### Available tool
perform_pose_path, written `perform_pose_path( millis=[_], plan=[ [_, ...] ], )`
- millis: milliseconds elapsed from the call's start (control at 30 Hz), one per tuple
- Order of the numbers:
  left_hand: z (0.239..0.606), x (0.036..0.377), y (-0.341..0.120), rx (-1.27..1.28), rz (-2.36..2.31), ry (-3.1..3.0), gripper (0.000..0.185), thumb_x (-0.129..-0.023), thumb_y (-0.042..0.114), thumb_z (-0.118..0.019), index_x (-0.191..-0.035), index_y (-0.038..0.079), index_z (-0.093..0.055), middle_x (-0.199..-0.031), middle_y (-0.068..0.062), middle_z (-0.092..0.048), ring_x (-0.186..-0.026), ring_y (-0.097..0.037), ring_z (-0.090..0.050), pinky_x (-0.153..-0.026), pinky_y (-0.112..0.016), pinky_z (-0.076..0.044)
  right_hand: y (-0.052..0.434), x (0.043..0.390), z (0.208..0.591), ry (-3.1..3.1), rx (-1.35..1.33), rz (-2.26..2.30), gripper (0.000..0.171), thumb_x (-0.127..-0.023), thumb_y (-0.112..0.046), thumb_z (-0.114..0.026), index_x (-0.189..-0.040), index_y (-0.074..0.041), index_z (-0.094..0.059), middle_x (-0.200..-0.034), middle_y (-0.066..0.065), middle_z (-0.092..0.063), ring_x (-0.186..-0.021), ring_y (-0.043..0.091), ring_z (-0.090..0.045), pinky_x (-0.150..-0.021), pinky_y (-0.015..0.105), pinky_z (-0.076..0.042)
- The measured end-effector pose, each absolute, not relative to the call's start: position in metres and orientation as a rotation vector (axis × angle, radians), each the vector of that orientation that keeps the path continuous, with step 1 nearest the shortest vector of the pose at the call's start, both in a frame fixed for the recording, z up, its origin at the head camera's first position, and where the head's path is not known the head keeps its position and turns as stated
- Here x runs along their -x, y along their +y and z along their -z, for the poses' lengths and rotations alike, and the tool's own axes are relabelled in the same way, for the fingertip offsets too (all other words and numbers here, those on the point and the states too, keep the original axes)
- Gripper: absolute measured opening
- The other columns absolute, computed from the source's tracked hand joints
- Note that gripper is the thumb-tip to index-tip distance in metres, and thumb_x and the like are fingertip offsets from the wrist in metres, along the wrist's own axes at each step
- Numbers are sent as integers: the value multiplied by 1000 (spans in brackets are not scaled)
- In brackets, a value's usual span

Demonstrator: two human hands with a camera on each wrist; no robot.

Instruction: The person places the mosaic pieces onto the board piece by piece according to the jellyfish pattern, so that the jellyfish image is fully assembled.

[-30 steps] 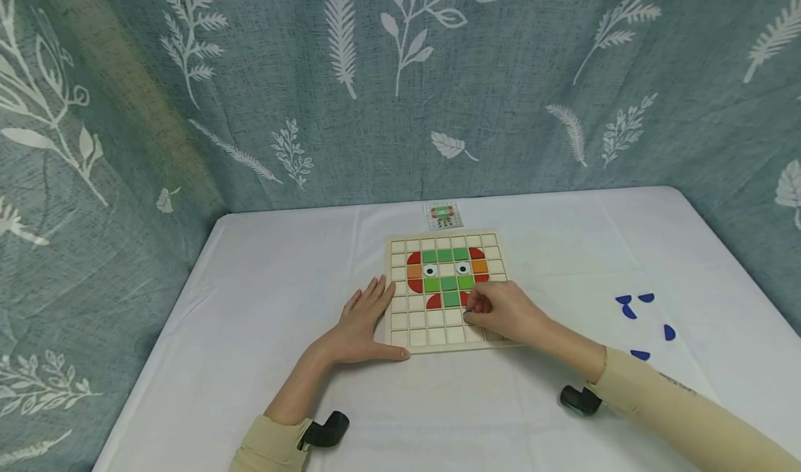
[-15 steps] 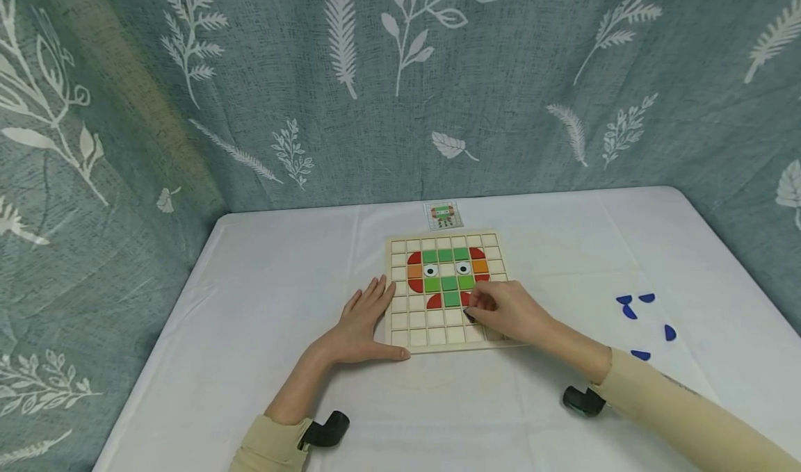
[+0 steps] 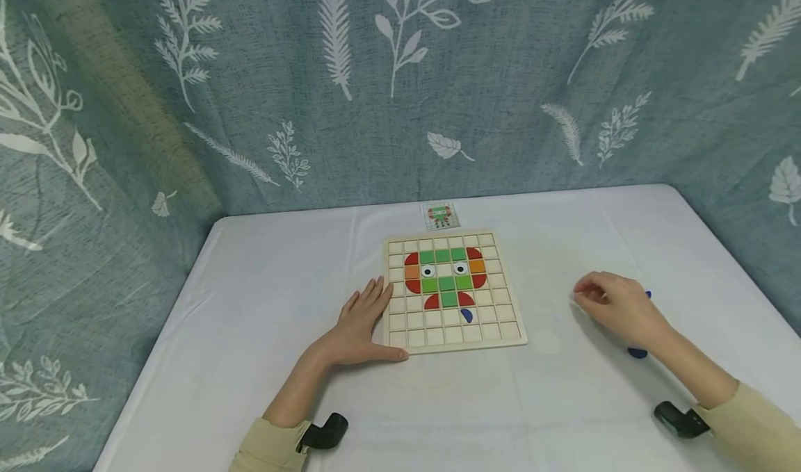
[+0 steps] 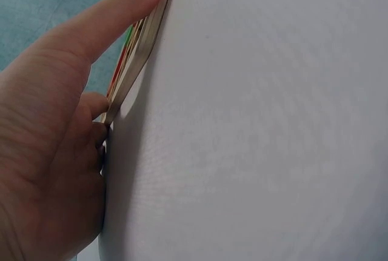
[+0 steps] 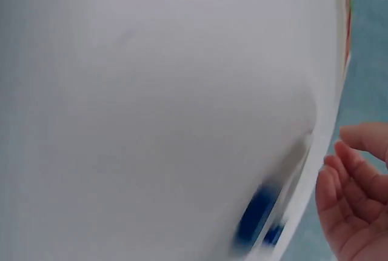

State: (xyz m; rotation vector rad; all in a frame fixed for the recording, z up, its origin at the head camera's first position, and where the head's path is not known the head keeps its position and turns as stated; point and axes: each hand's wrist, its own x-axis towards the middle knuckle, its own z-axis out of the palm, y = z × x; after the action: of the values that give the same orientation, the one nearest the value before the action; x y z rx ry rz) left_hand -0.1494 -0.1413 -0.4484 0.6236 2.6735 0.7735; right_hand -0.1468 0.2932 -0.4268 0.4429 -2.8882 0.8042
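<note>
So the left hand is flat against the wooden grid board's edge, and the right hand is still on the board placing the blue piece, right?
Not quite. The head view shows the right hand off the board, over the tablecloth to its right; the blue piece lies on the board alone. The left hand is as you said.

No words, numbers, brand marks or signs can be read anywhere in these views. The small card (image 3: 441, 215) at the far side of the worktop (image 3: 269, 305), just beyond the wooden grid board (image 3: 452, 291), carries only a tiny coloured picture with no legible lettering. The board's tiles and the leaf-patterned curtain (image 3: 375, 76) bear no writing either.
</note>
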Motion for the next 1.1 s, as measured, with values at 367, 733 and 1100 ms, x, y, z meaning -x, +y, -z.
perform_pose_path(
  millis=[367,733,1100],
  plan=[
    [449,148,-143,-624,-782,2679,119,-73,57,-78,-157,6,-11,-163,-11,0,-149,-23,7,-117,-48,3,339,145,434,-2947,-236,-710,22,-85,-11,-75,-92,6,-63,-78,9,-60,-71,20,-53,-58,31,-45],
    [448,148,-141,-633,-788,2677,118,-73,57,-78,-157,6,-12,-163,-11,-1,-149,-23,6,-117,-48,2,321,152,437,-2828,-508,-831,18,-81,1,-76,-97,-4,-69,-84,0,-66,-77,14,-61,-67,23,-53],
    [449,148,-142,-631,-793,2679,118,-73,57,-78,-157,6,-12,-163,-11,-1,-149,-23,6,-117,-48,2,258,147,435,-2894,-555,-1143,18,-84,-6,-76,-100,-9,-69,-91,-3,-66,-83,12,-61,-75,25,-55]
  ],
)
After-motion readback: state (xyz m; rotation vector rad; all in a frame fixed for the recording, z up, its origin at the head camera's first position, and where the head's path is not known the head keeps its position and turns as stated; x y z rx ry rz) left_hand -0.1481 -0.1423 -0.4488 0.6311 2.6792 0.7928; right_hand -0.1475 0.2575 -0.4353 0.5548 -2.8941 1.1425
